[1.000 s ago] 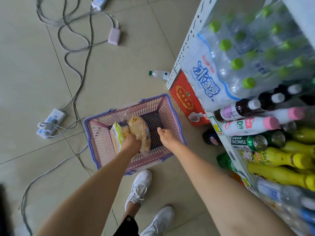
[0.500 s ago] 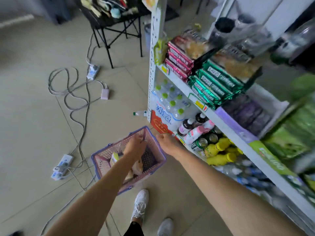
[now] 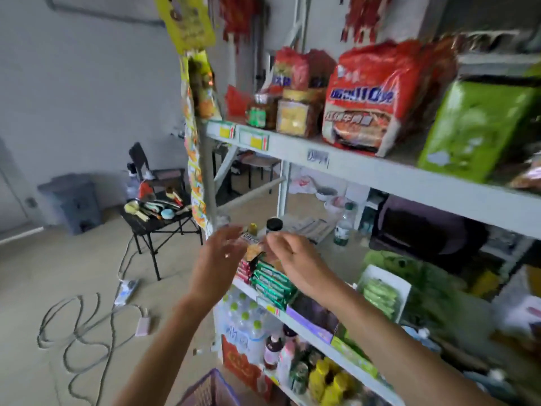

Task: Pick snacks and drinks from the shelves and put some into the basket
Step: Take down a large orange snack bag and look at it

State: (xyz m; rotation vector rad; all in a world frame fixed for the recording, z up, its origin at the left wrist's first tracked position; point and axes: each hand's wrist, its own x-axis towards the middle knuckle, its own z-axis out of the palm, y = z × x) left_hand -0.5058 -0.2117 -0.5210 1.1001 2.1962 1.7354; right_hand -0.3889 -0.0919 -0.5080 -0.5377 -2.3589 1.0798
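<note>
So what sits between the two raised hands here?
In the head view, a blurred snack packet shows between the left hand and right hand, above the green packs; contact is unclear.

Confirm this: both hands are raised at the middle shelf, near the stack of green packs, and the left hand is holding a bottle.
Not quite. The head view shows the left hand holding nothing, its fingers spread. The rest stands: both hands, the right hand too, are raised near the green packs on the middle shelf.

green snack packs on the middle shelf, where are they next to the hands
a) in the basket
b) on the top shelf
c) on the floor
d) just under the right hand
d: the green snack packs sit stacked at the middle shelf's front edge, directly below the right hand, with the left hand beside them.
</note>
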